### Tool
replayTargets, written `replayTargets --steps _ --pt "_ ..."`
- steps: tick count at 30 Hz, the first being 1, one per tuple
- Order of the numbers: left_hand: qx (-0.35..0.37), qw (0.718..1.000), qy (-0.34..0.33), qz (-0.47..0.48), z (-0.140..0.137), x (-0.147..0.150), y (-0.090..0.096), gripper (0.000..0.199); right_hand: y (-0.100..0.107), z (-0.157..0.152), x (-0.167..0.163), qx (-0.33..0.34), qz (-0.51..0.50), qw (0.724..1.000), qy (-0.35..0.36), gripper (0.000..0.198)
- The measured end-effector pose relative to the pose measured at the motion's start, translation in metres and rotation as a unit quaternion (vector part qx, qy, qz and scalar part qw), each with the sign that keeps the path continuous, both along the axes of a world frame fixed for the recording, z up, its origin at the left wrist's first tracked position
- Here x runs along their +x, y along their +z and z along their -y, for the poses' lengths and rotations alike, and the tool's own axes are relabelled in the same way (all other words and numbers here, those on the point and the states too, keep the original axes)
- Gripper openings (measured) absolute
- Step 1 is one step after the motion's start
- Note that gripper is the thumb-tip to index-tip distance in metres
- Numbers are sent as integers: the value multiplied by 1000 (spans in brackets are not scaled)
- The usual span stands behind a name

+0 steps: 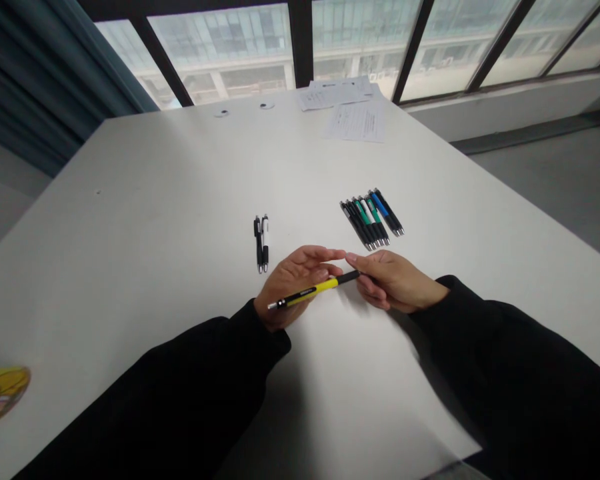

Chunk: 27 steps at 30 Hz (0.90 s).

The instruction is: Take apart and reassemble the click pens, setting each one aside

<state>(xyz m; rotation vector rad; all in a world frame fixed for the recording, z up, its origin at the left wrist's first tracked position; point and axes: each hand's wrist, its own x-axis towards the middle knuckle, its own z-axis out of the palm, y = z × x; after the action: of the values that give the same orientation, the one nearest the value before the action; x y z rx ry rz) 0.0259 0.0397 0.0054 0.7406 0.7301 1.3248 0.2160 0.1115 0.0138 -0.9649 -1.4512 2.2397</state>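
Observation:
A yellow and black pen (326, 285) slants across the front of my left hand (295, 273), its silver push button pointing left. The fingers of my left hand are stretched out towards the right, and its index fingertip meets my right thumb. My right hand (393, 279) is closed around the pen's dark tip end, which its fingers partly hide. Just beyond my left hand lie a black pen (259, 245) and a white and black pen (265, 244), side by side. Past my right hand is a row of several pens (367, 220) in black, green, white and blue.
The white table (180, 187) reaches to the windows. Printed papers (355, 121) and two eye-like discs (267, 106) lie near its far edge. A yellow patterned object (3, 393) shows at the left edge. A blue curtain (55, 73) hangs at the upper left.

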Motion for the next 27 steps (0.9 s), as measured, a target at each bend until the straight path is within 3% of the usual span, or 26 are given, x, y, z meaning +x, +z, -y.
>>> replayTargets --steps 3,6,9,11,13,17,27 --pt "17 1000 1 -5 2 1 -1 34 2 2 -3 -29 -12 999 -32 62" --pt "24 999 24 -2 1 -1 -4 25 3 2 -4 -39 -8 998 -58 60" --pt "9 999 41 14 0 -3 -6 24 2 2 -5 -58 -33 997 -39 54" --pt "-20 1000 1 15 0 -3 -6 32 1 2 -6 -85 -84 992 -36 49" --pt "-47 995 -88 -9 0 -1 -6 38 -1 3 -8 -119 -142 982 -32 49" --pt "-51 961 -247 -110 1 5 -5 32 -4 7 -12 -177 -193 964 45 49" --pt "-11 950 -273 -149 -4 8 -9 30 -3 7 -15 -215 -176 960 44 41"
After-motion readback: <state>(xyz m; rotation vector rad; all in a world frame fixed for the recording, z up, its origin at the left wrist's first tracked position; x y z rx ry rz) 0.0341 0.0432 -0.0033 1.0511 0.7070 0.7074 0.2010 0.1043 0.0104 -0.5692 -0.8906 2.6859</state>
